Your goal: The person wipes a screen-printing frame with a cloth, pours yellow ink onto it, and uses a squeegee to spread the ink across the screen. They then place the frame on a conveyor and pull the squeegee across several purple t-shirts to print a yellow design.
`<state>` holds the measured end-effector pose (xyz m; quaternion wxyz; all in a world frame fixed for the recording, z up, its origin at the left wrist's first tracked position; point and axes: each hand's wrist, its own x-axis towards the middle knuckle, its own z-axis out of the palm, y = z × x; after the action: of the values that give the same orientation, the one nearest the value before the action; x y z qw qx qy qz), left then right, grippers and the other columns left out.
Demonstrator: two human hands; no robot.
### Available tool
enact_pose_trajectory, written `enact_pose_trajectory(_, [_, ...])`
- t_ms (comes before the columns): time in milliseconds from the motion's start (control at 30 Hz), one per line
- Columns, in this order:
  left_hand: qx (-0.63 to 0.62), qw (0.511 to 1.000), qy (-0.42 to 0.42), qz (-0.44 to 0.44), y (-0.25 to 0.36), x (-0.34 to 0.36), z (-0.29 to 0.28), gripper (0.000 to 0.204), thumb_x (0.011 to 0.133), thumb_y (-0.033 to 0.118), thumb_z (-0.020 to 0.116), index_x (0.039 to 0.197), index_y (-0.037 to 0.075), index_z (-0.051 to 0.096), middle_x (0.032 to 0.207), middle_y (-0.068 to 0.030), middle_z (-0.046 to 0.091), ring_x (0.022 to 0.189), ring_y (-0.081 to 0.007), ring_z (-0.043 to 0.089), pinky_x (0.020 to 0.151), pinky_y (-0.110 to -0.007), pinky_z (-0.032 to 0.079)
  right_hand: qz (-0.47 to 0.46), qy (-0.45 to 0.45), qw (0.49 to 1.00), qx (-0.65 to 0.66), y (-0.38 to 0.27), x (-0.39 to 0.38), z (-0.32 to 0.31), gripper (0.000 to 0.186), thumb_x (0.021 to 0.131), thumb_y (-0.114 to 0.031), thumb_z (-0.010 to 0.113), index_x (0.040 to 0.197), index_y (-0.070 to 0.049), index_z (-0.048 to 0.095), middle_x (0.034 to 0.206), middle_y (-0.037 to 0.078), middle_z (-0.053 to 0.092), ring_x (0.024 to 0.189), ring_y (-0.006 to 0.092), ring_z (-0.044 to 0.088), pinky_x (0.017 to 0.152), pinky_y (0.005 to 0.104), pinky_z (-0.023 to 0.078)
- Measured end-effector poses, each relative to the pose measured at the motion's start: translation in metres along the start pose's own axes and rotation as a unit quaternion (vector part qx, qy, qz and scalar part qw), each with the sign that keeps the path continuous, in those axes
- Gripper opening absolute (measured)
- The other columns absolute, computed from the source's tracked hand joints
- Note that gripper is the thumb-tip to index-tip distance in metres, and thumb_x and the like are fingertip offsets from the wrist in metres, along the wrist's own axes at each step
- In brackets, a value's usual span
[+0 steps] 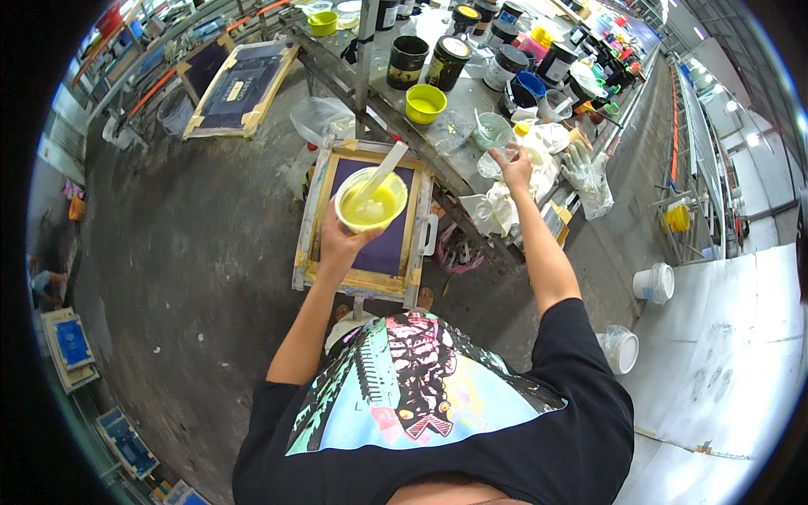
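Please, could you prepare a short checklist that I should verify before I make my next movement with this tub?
1. Left hand supports the plastic tub: ok, its fingers wrap the near side.
2. Yellow mixture stays inside: ok, none is seen running over the rim.
3. White spatula is secure: not ok, it only leans in the tub, with no hand on it.
4. Right hand has a firm grip on the clear plastic container: cannot tell, the contact is unclear.
5. Hands are gloved: not ok, both are bare; a whitish glove lies to the right.
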<state>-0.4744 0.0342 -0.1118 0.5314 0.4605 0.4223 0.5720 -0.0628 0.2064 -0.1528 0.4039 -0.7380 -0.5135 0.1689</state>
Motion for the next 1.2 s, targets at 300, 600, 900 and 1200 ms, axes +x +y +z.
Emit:
enact_pose_trajectory(300, [0.003,1.000,0.018,-0.019,-0.010,-0.031,-0.022,0.085,0.074,-0.001,0.090,0.145,0.002,0.044,0.139,-0.0109,0.058,0.128,-0.0222,0.060,0.106,-0.036,0.055,0.072,0.169,0.979,0.088,0.033,-0.059,0.045,0.089,0.077,-0.045,0.090,0.139,0.006,0.050,0.129,0.024,0.061,0.117,0.0330,0.060,0.101,0.0414,0.048])
enact_pose_trajectory(600, [0.000,0.999,-0.037,-0.035,-0.023,-0.037,-0.041,0.091,0.073,-0.004,0.089,0.149,0.003,0.038,0.143,-0.0109,0.052,0.132,-0.0234,0.056,0.110,-0.038,0.053,-0.186,-0.326,0.909,0.183,-0.181,-0.175,0.069,0.028,0.101,-0.023,0.069,0.113,0.002,0.072,0.097,0.012,0.077,0.087,0.0175,0.072,0.079,0.0315,0.055])
enact_pose_trajectory(900, [0.042,0.998,-0.049,-0.021,-0.045,-0.048,-0.097,0.093,0.075,0.000,0.089,0.152,0.005,0.036,0.149,-0.0102,0.042,0.134,-0.0219,0.052,0.111,-0.039,0.052,-0.396,-0.288,0.867,0.095,-0.216,-0.221,0.054,0.018,0.096,-0.013,0.070,0.108,-0.001,0.073,0.094,0.016,0.074,0.081,0.0344,0.071,0.073,0.0420,0.055])
enact_pose_trajectory(1200, [0.112,0.990,-0.066,-0.060,-0.043,-0.057,-0.113,0.080,0.077,-0.001,0.088,0.143,0.004,0.045,0.134,-0.0084,0.059,0.124,-0.0206,0.062,0.106,-0.036,0.053,-0.092,-0.310,0.928,0.186,-0.186,-0.273,0.079,0.020,0.102,-0.014,0.068,0.107,0.004,0.074,0.075,0.001,0.067,0.065,0.0035,0.056,0.056,0.0221,0.046])
